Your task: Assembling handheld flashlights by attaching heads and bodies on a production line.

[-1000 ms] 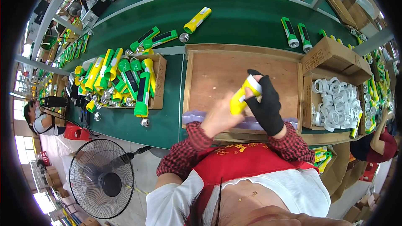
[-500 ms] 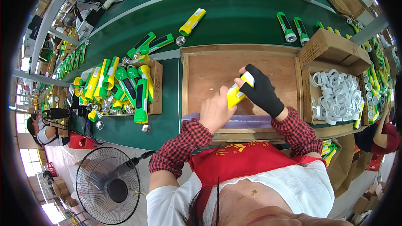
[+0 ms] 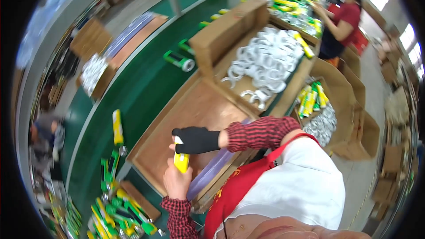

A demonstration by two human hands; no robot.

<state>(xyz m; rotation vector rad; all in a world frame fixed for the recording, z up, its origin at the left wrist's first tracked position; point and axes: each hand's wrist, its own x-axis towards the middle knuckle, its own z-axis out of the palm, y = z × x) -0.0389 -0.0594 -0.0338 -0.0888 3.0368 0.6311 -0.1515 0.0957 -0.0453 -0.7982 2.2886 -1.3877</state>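
Observation:
A yellow flashlight [image 3: 181, 162] with a white end is held between my two hands above a shallow wooden tray [image 3: 208, 106]. My bare left hand [image 3: 178, 181] is closed round its lower part. My right hand [image 3: 197, 140], in a black fingerless glove, is closed over the white end, which its fingers partly cover. Beyond the tray, a cardboard box [image 3: 228, 31] holds a heap of white plastic rings [image 3: 265, 57], with one yellow flashlight lying at its right edge. A purple strip [image 3: 210, 172] runs along the tray's near side.
Green and yellow flashlights [image 3: 117, 212] pile up at lower left. A few more lie on the green belt [image 3: 144, 77] behind the tray. An open carton [image 3: 349, 124] at right holds flashlights and silvery parts. At upper right a person [image 3: 343, 24] in red works beside another pile.
My view has swung to the right, bringing the ring box and right-hand carton further in. Both hands still grip the yellow flashlight over the tray.

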